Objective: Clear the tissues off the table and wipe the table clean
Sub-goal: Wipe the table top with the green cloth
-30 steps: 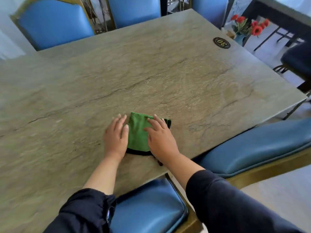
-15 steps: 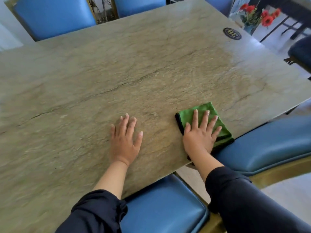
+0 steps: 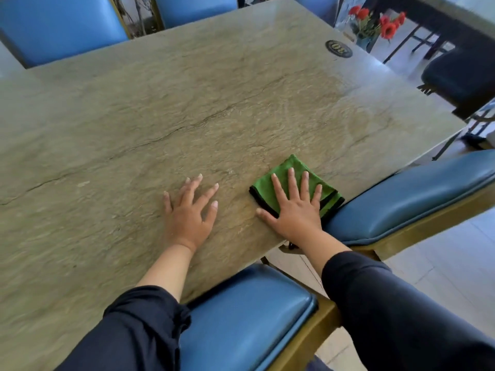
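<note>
No tissues visible anywhere on the desk [image 3: 214,89], so my read is the clearing half is done and we're in the wipe phase. Can't tell from the surface how much has been covered: no wet streaks or clear wiped/unwiped boundary, just stone grain. Judging by cloth position, the near right corner is being worked; the far side and left half may be pending, not confirmable.

Green cloth [image 3: 294,167]: folded into a rough rectangle with a black trim edge, lying flat on the desk near the near-right edge. One corner sits right at the edge, next to the blue chair seat [image 3: 401,199]. It lies diagonal to the desk edges, long axis running from near right to far left, with the far corner pointing away from the person toward the desk centre.

Right hand [image 3: 294,210]: flat on the cloth, fingers straight and spread, palm pressing down. No pinch or grip, just pressure. Thumb is off the cloth, touching bare stone.

Left hand [image 3: 190,215]: flat on bare desk just left of the cloth, fingers spread, holding nothing. Looks like bracing. Not touching the cloth.

Other stuff: round dark numbered badge [image 3: 338,49] on the far right of the desk, red flowers [image 3: 380,22] beyond that edge. More blue chairs on the far side.
</note>
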